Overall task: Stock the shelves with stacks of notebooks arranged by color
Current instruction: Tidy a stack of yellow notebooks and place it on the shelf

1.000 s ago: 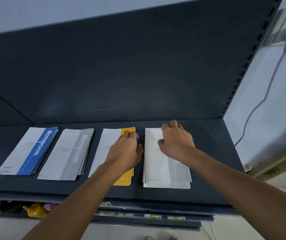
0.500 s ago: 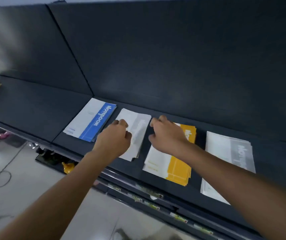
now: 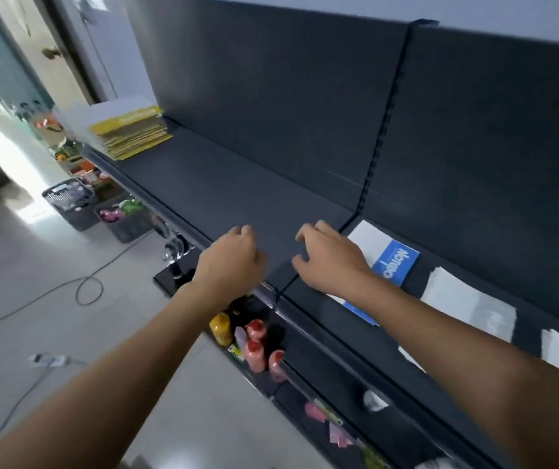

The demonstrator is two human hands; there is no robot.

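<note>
Here, shelf [image 3: 223,194]: long and dark, bare along the stretch that leads away from the blue stack.
Blue stack [image 3: 396,262]: white-and-blue notebooks lying flat on the shelf, long axis front to back. Every place below is given from this stack.
Right hand [image 3: 332,262]: just beside the blue stack, with the wrist crossing the stack's near corner. Its fingers [image 3: 322,228] are half curled, thumb apart, holding nothing.
Left hand [image 3: 234,262]: further from the blue stack than the right hand, over the shelf's front edge. Its fingers are loosely curled and there is nothing in them.
Grey stack [image 3: 467,302]: close beside the blue stack, on the side away from the hands.
Yellow stack [image 3: 132,133]: well apart from the blue stack, at the shelf's far end, past both hands. It is blurred, and its long axis seems to run front to back.
Key relation: the yellow stack lies ahead of the fingers, directly away from the blue stack. The left hand is nearer it, though both hands look out of reach, so a move along the shelf seems needed first.
</note>
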